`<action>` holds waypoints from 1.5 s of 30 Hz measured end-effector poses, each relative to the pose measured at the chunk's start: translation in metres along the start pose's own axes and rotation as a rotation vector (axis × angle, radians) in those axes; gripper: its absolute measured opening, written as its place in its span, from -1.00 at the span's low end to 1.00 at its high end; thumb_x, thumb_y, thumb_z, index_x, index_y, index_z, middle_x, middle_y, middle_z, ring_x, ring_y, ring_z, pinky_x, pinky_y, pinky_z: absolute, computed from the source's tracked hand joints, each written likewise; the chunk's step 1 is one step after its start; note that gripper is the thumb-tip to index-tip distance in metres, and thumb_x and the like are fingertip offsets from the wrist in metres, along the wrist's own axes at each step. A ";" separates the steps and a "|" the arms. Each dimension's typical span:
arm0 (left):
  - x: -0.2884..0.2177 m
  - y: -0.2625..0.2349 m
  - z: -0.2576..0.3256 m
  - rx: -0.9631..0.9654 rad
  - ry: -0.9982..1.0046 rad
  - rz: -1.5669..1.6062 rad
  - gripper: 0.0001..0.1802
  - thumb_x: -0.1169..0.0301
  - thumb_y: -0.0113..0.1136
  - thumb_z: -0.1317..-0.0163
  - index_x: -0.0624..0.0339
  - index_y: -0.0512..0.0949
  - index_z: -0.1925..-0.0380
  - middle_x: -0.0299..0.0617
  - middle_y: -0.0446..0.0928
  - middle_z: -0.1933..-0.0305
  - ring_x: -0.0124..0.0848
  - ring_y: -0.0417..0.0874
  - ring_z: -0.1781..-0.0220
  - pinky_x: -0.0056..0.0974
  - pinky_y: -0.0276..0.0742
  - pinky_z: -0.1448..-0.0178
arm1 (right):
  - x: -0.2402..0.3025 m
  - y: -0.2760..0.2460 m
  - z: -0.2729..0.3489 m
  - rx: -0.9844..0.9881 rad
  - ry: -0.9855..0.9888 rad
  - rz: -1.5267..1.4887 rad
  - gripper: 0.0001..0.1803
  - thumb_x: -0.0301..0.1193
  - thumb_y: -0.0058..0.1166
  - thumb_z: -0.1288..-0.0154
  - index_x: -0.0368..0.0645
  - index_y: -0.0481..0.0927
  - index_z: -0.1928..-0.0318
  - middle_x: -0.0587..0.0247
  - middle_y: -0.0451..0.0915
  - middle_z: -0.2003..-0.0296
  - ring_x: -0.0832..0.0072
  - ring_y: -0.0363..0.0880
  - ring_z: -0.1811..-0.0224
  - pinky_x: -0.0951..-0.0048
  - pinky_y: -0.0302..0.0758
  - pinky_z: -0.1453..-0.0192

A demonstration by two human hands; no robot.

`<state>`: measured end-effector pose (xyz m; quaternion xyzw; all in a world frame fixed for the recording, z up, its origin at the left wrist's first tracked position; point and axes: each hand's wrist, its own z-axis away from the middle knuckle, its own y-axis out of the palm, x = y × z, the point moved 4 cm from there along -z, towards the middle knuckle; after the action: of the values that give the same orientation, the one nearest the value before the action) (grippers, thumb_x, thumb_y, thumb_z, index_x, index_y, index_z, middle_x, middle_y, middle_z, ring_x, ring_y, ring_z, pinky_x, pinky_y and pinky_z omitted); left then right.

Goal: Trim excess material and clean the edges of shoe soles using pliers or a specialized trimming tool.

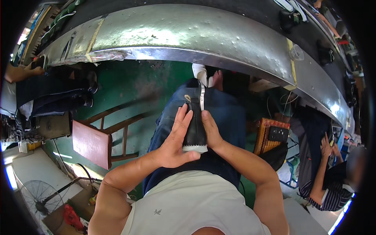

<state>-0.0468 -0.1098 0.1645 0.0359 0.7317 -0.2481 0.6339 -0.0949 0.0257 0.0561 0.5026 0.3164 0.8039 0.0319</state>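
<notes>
A black shoe [196, 133] with a white sole lies lengthwise over my lap, its near end showing a white rim with a row of stitches. A small gold-coloured ornament sits toward its far end. My left hand [175, 143] presses along the shoe's left side, fingers stretched forward and thumb near the white rim. Against the right side lies my right hand [212, 133], its fingers pointing forward and partly hidden by the shoe. The shoe is held between both palms.
Ahead runs a metal-edged workbench [188, 29] with shoes on its dark top. To the left are a wooden stool [92, 143] and a fan [41, 199]. A woven seat [263, 137] with a dark box stands right. Other people sit on both sides.
</notes>
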 end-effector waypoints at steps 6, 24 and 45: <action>0.005 0.009 -0.006 -0.086 -0.054 -0.192 0.05 0.32 0.41 -0.25 0.37 -0.07 -0.55 0.40 -0.27 -0.65 0.34 -0.25 -0.68 0.13 -0.13 -0.66 | -0.005 -0.011 -0.007 -0.054 -0.042 0.100 -0.35 0.11 -0.37 -0.66 -0.30 0.46 -0.06 0.18 0.58 0.12 0.53 0.58 0.11 0.46 0.56 0.01; 0.081 0.017 0.022 -0.621 -0.456 0.705 0.27 0.11 0.54 -0.13 0.25 -0.18 -0.59 0.08 -0.15 -0.69 -0.02 -0.06 -0.70 0.14 -0.04 -0.65 | 0.086 -0.082 0.075 -0.107 0.226 -0.395 -0.34 -0.08 0.18 -0.36 -0.22 0.46 -0.33 0.06 0.64 -0.10 0.20 0.65 -0.14 0.15 0.55 -0.31; 0.068 0.088 -0.071 0.311 -0.356 -0.343 -0.38 0.22 0.45 -0.18 0.24 0.55 -0.21 0.07 0.62 -0.02 -0.07 0.69 -0.04 -0.14 0.60 -0.18 | 0.070 -0.124 0.176 -0.083 0.410 0.662 -0.58 -0.35 0.06 -0.51 -0.32 0.48 -0.25 0.20 0.69 0.21 0.55 0.65 0.18 0.44 0.59 0.12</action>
<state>-0.0927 -0.0218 0.0777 -0.0358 0.5575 -0.4633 0.6879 -0.0166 0.2347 0.0962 0.4048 0.1042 0.8666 -0.2727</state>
